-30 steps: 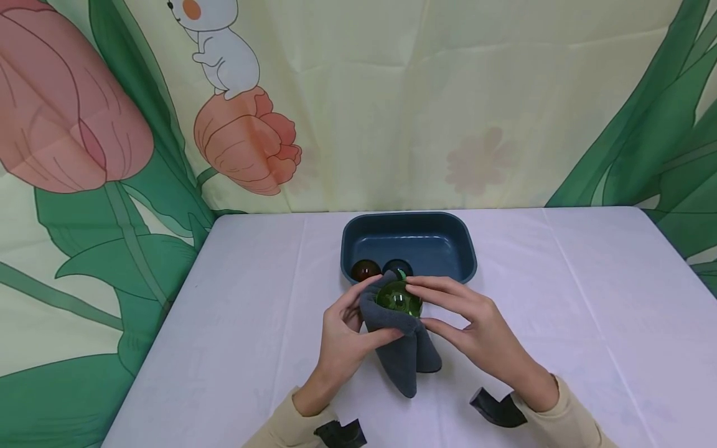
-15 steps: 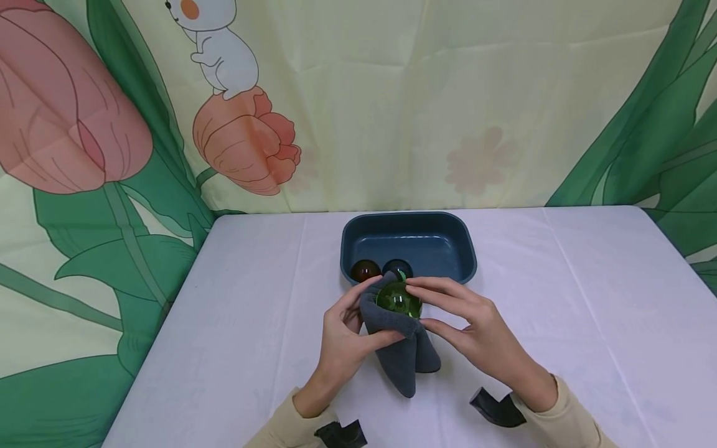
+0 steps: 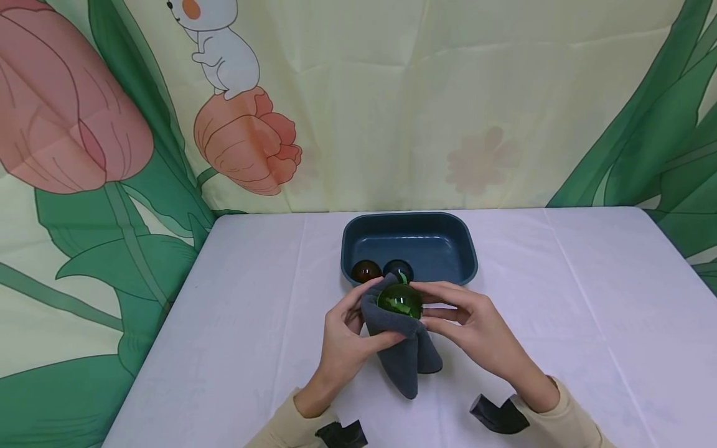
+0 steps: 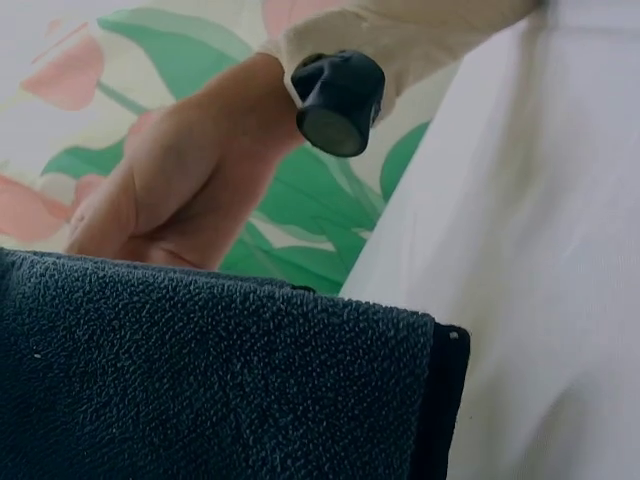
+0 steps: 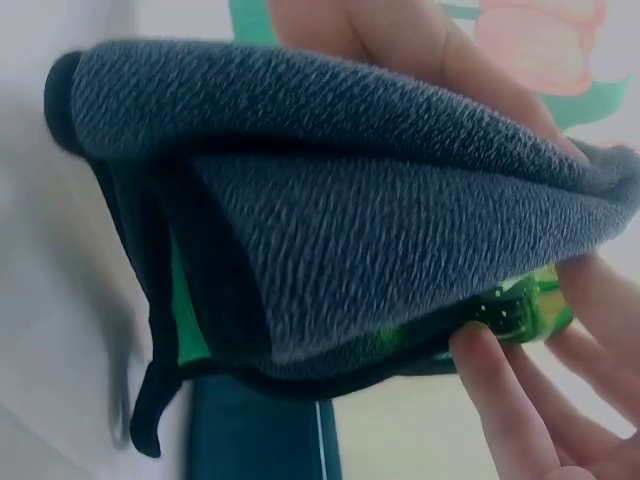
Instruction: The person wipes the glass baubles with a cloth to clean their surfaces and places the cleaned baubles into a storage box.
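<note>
Green ball [image 3: 399, 300], held in grey cloth [image 3: 399, 345]
Left hand [image 3: 342, 336] grips cloth; right hand [image 3: 476, 330] pinches ball, just before the blue tray [image 3: 410, 224] rim.

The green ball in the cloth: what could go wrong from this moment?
1. The green ball looks smooth and glossy; the right hand holds it only by the fingertips, so it may slip.
2. If dropped, it could roll off the table or strike the two balls in the tray.
3. The cloth hangs loose from the left hand.

green ball [image 3: 399, 301] half hidden in gray cloth [image 3: 400, 348], dark ball [image 3: 399, 270] partly behind cloth, cloth cut off at wrist views' edges, blurry table
</note>
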{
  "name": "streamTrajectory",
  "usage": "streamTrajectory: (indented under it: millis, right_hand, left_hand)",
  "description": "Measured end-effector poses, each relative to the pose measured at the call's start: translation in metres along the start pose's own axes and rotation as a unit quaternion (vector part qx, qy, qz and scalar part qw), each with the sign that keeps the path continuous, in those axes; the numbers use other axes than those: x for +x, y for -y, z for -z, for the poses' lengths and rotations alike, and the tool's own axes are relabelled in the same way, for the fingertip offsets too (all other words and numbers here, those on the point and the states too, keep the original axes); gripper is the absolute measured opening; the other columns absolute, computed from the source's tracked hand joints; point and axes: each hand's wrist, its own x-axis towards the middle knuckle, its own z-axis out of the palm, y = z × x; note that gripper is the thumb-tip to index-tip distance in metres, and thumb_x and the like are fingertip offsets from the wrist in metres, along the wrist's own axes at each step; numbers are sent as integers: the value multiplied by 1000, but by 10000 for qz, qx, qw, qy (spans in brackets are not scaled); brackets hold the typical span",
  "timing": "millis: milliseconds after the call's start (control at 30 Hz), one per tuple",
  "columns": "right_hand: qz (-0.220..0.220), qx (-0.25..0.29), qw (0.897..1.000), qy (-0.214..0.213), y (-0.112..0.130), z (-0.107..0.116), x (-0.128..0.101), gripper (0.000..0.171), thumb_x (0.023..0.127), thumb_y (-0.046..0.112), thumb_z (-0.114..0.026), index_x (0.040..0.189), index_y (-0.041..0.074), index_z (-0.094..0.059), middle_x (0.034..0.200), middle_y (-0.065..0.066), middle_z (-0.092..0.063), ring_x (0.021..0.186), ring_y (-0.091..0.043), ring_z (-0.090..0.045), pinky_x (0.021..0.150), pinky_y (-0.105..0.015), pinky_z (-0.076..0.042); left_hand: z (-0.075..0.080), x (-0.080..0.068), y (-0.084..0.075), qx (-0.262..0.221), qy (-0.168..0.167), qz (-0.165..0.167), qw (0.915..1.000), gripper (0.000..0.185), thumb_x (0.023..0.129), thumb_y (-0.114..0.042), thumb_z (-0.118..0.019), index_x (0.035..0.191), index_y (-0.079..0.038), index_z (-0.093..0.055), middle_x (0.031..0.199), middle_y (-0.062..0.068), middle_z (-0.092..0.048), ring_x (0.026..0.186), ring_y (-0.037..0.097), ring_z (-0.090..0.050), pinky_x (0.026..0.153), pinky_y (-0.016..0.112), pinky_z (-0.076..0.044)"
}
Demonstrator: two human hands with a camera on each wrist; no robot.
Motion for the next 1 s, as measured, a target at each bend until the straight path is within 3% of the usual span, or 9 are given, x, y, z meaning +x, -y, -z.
streamTrajectory:
  millis: [100,300,433,567,800,1000]
  right_hand:
    - [38,-254,9996,72,1,2,0,57,83,0,-76,136,5,-59,132,-14,-61,112,-10,-66,88,-29,-58]
    - [717,-1019,9922,69,5,3,0,68,77,-7,-80,138,15,-59,137,-3,-58,120,-9,-61,95,-23,-54]
    - [1207,-1420,9824,-115,4,1,0,67,73,-11,-81,133,14,-64,135,-3,-61,124,-9,-57,97,-15,-50]
    - [1430,-1441,9789,-239,4,1,0,66,71,-12,-81,131,11,-66,131,-6,-63,121,-11,-59,96,-13,-49]
    - [1179,-1369,9834,-189,5,2,-3,65,74,-10,-81,132,12,-64,133,-4,-61,122,-8,-58,93,-17,-53]
    - [727,-572,9954,-265,4,-3,-2,60,78,-10,-76,134,7,-62,128,-9,-63,113,-6,-64,85,-26,-59]
  left_hand:
    - [0,0,-1,-4,-47,12,10000,71,75,-1,-85,138,-1,-54,132,20,-62,118,19,-63,103,29,-50]
    - [0,1,-4,-59,-123,-4,9999,72,74,2,-84,138,3,-52,130,21,-62,117,19,-64,102,30,-51]
    - [-1,0,-4,-25,-131,44,9999,71,74,-1,-85,137,1,-54,130,21,-63,116,18,-65,101,31,-51]
    - [-1,-1,-4,-5,-132,173,9998,71,74,-6,-87,138,-2,-54,130,19,-63,116,19,-64,103,31,-50]
    - [-3,-2,-4,-43,-74,163,9998,72,76,-9,-87,139,-5,-54,133,17,-62,119,20,-63,103,31,-50]
    - [-2,-2,-4,27,-60,53,10000,72,76,-8,-86,140,-4,-53,133,18,-61,119,20,-63,103,30,-50]
